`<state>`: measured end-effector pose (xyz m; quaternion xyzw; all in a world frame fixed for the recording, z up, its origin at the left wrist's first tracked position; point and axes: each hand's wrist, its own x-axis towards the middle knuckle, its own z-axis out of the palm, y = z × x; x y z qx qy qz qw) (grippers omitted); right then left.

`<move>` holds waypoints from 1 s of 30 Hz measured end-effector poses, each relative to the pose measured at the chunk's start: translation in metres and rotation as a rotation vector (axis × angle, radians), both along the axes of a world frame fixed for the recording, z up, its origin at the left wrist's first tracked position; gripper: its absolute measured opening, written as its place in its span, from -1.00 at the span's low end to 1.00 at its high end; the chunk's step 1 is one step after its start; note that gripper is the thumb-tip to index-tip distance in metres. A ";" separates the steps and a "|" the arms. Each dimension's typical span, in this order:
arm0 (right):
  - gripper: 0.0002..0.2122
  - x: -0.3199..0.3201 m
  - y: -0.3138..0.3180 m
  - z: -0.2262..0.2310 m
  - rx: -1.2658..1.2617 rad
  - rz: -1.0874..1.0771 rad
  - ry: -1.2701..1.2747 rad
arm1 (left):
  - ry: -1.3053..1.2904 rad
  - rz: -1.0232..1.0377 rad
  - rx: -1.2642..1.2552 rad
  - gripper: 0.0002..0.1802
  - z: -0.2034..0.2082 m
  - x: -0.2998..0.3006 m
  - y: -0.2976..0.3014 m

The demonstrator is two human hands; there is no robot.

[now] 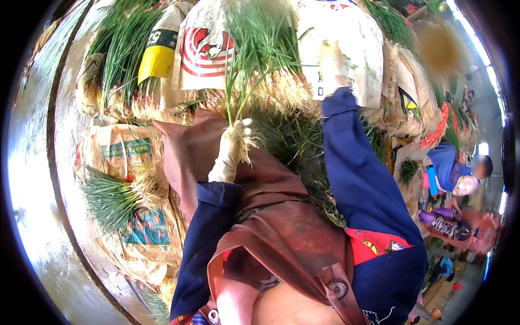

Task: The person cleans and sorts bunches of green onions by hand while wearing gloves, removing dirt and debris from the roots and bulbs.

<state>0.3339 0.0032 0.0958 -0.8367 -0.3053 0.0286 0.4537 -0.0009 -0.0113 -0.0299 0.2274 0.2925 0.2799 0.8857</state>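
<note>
My left hand (234, 142), in a pale glove, is closed around a small bunch of spring onions (234, 100). Their green leaves point away from me, and their stringy roots hang beside the glove. My right hand (332, 60), also gloved, is stretched out over a white printed sack (360, 59) at the far side. Its fingers are blurred, so I cannot make out what they touch. Between the hands, at the far side, lies a thick heap of spring onions (265, 38) with pale roots facing me.
A tied spring onion bundle (111, 197) rests on brown sacks (122, 146) at the left. More onions (127, 49) lie at the far left. Loose green leaves (295, 141) cover the ground before my brown apron (281, 233). Other people (452, 168) sit at the right.
</note>
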 end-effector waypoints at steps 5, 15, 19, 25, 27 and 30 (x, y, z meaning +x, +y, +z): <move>-0.52 0.084 -0.071 -0.066 -1.000 0.296 -0.691 | -0.551 -0.082 -0.345 -0.52 -0.014 -0.001 0.018; -0.74 -0.127 -0.067 -0.060 -0.705 0.611 -0.588 | -0.341 -0.086 -0.376 -0.66 0.003 -0.008 0.037; -0.76 -0.113 -0.032 -0.136 -1.010 0.543 -1.348 | -0.129 -0.014 -0.302 -0.67 0.015 0.010 0.039; -0.80 -0.175 -0.046 -0.050 -0.700 0.718 -0.397 | 0.237 -0.105 0.055 -0.69 0.037 0.023 0.028; -0.80 -0.192 -0.050 -0.045 -0.544 0.793 -0.368 | 0.015 -0.071 -0.029 -0.81 0.029 0.019 0.023; -0.81 -0.169 -0.036 -0.045 -0.540 0.734 0.633 | -0.129 0.029 -0.224 -0.82 0.029 0.020 0.022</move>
